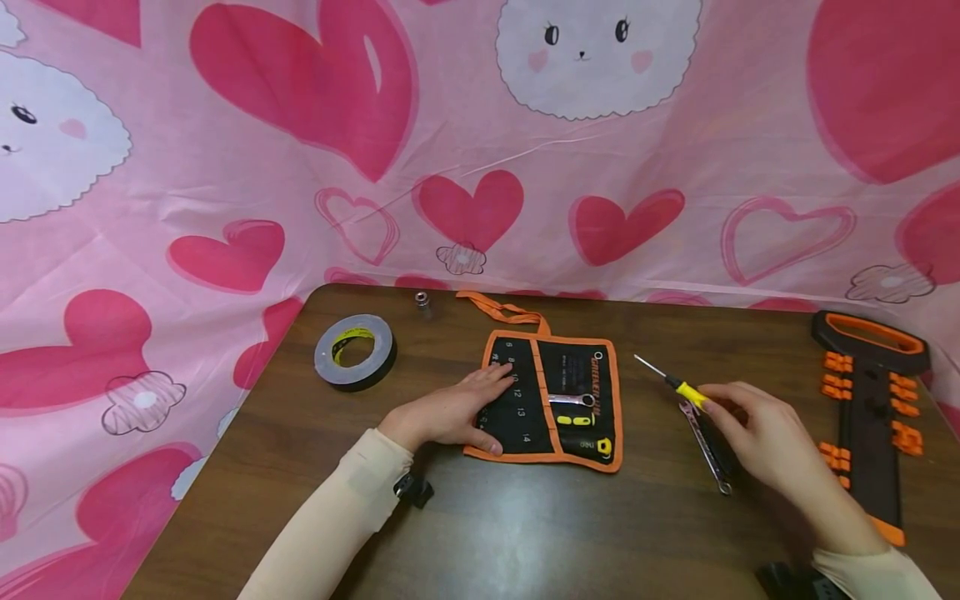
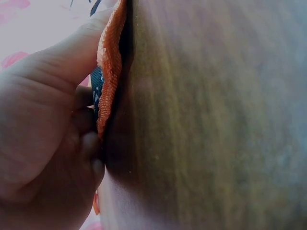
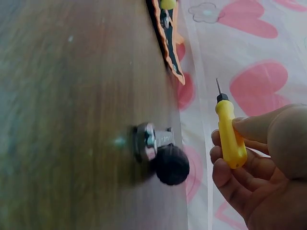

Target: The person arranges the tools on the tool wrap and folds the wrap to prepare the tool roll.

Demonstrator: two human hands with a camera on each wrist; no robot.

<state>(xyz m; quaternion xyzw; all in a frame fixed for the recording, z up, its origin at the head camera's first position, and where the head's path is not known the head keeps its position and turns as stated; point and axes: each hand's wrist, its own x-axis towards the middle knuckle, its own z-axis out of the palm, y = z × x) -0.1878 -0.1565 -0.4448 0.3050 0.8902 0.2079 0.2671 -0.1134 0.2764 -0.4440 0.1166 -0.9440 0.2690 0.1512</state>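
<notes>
A black tool pouch (image 1: 517, 425) with orange edging lies unrolled on the table, printed with size numbers. My left hand (image 1: 453, 408) rests on its left part, fingers extended over the fabric; in the left wrist view the orange edging (image 2: 110, 67) runs beside the thumb. In the pouch's right section sit a wrench (image 1: 570, 400) and yellow-handled pieces (image 1: 575, 421). To the right of the pouch, my right hand (image 1: 772, 425) pinches a small yellow screwdriver (image 1: 687, 392), its thin shaft pointing toward the pouch. Below the screwdriver lies a shiny wrench (image 1: 705, 450), with a dark-handled tool (image 3: 171, 165) beside it.
A roll of tape (image 1: 381, 358) lies at the left, and a small metal socket (image 1: 422, 300) stands near the back edge. Orange straps (image 1: 502, 311) trail behind the pouch. At the right is a black rack (image 1: 870, 425) with orange clips. Pink heart-patterned cloth (image 1: 472, 208) hangs behind.
</notes>
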